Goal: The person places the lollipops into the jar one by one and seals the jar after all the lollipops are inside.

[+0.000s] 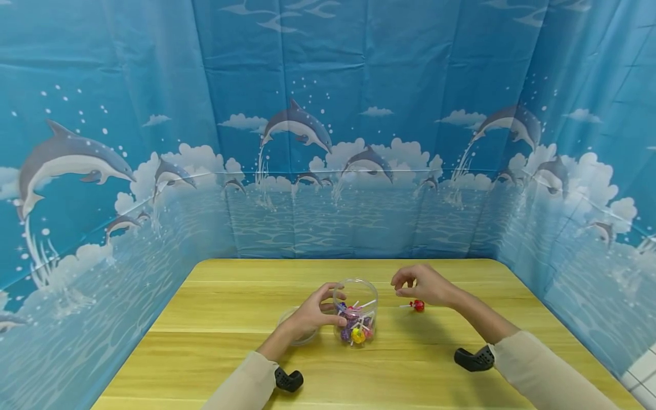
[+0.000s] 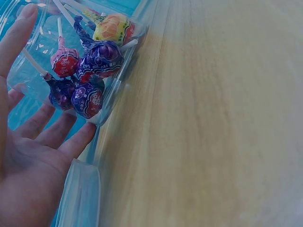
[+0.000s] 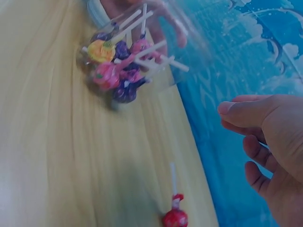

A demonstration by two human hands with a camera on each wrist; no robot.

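Note:
A clear plastic jar [image 1: 356, 296] stands without a lid on the table, with several wrapped lollipops [image 2: 100, 59] in its lower part, their wrappers purple, pink and yellow. My left hand [image 1: 314, 312] holds the jar from its left side, thumb on the near wall and fingers round the far one. To the right of the jar, my right hand [image 1: 424, 284] hovers over the table, fingers loosely bent and nothing between them. Just below it lies a red lollipop [image 1: 419, 306], its white stick toward the jar.
A round clear lid [image 2: 80, 196] lies on the table beside the jar, partly behind my left hand and wrist. The yellow wooden table [image 1: 215, 319] ends at a blue dolphin-print curtain [image 1: 328, 228] on the far side and both flanks.

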